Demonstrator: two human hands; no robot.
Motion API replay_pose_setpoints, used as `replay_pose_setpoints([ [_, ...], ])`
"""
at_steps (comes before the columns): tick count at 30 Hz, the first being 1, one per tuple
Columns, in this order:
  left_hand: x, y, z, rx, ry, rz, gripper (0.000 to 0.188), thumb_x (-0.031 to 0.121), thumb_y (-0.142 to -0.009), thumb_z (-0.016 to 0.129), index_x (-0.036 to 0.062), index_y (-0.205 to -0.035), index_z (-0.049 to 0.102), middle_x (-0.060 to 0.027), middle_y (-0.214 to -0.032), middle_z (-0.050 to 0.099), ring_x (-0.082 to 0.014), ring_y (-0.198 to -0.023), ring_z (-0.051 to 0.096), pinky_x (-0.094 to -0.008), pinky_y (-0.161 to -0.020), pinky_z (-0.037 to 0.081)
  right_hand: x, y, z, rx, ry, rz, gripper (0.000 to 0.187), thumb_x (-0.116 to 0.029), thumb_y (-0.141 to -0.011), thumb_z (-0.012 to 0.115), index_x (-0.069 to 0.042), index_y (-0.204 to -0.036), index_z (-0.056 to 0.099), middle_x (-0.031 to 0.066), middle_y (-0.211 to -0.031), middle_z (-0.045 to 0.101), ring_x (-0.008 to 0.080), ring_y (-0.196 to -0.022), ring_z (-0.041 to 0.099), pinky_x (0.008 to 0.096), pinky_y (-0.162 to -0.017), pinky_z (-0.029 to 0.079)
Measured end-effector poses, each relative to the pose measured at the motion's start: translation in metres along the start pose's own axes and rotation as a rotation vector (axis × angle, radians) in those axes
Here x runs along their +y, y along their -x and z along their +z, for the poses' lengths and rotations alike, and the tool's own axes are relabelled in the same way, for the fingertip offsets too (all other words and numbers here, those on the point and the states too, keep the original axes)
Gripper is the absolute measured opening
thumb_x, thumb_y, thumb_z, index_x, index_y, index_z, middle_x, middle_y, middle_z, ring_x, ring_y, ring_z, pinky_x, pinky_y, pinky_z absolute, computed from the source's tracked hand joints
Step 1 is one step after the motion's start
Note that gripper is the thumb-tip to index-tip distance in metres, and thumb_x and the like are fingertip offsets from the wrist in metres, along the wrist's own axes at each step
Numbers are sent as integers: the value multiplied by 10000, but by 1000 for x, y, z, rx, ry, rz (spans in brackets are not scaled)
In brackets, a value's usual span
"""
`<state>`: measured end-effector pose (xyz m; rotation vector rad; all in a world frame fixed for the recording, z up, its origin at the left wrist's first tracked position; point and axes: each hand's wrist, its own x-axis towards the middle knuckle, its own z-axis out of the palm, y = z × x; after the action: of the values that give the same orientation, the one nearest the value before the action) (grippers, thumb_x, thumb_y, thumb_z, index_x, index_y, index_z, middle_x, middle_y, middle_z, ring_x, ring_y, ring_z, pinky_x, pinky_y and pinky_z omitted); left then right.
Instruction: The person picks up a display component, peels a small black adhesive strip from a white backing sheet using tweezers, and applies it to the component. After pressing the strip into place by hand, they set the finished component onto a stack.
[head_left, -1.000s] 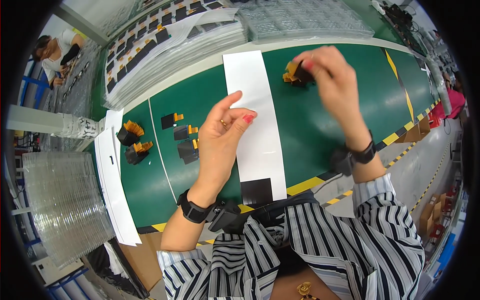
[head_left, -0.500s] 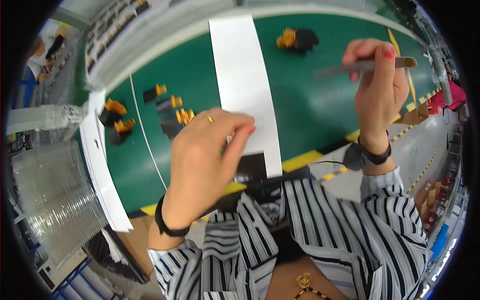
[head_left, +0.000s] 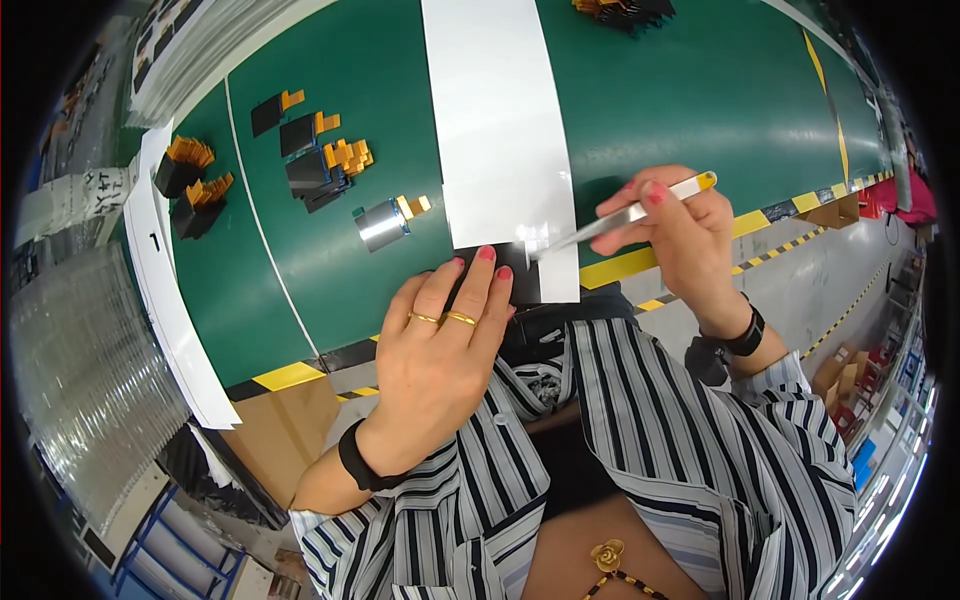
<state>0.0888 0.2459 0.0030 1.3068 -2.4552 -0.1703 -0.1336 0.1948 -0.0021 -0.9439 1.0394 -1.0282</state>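
Observation:
My left hand lies flat, fingers together, pressing on a small black panel at the near end of a long white strip on the green table. My right hand grips metal tweezers with a yellow-tipped handle. The tweezers' point touches the corner of the black panel where it meets the white strip. A shiny silver panel with an orange flex tail lies just left of the strip, beyond my left fingertips.
Several black panels with orange tails lie to the left, with more stacked at the far left and another pile at the top. A white paper strip and clear plastic trays sit at the left edge.
My right hand came down from the far side of the table with the tweezers to the black panel. My left hand settled flat on the panel. My view moved closer to the table.

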Motion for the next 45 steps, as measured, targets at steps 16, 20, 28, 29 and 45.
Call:
replay_pose_setpoints([
  [16, -39, -18, -26, 64, -195, -312, 270, 16, -676, 617, -4, -927, 520, -101, -823, 513, -232, -746, 527, -302, -581, 431, -10, -12, -9, -183, -131, -127, 203, -180, -906, 398, 13, -900, 460, 190, -836, 570, 245, -594, 604, 291, -505, 528],
  [20, -41, -42, -37, 129, 350, -404, 198, 1, -720, 601, -13, -896, 511, -74, -802, 544, -184, -694, 549, -262, -576, 449, -43, -33, 2, -267, -49, -290, 189, -183, -905, 403, -5, -968, 412, 209, -834, 567, 258, -596, 597, 303, -505, 521],
  [28, -68, -107, -23, 345, 1536, -570, 174, 5, -775, 580, -27, -936, 523, -50, -773, 580, -99, -633, 551, -213, -595, 468, -61, -73, 19, -335, 37, -753, 187, -191, -899, 422, -58, -1008, 350, 232, -837, 565, 282, -592, 592, 330, -549, 518],
  [29, -67, -106, -18, 346, 1546, -595, 180, 2, -770, 584, -24, -939, 528, -52, -772, 580, -100, -631, 548, -212, -588, 464, -58, -72, 16, -329, 29, -749, 183, -189, -898, 425, -58, -1004, 352, 233, -839, 565, 283, -594, 593, 332, -557, 518],
  [45, -63, -105, -10, 242, 1612, -658, 177, -9, -753, 587, -24, -924, 544, -55, -768, 585, -95, -617, 535, -214, -547, 437, -52, -87, 9, -135, 75, -666, 141, -155, -910, 392, -30, -966, 360, 239, -892, 565, 275, -648, 613, 336, -619, 520],
])
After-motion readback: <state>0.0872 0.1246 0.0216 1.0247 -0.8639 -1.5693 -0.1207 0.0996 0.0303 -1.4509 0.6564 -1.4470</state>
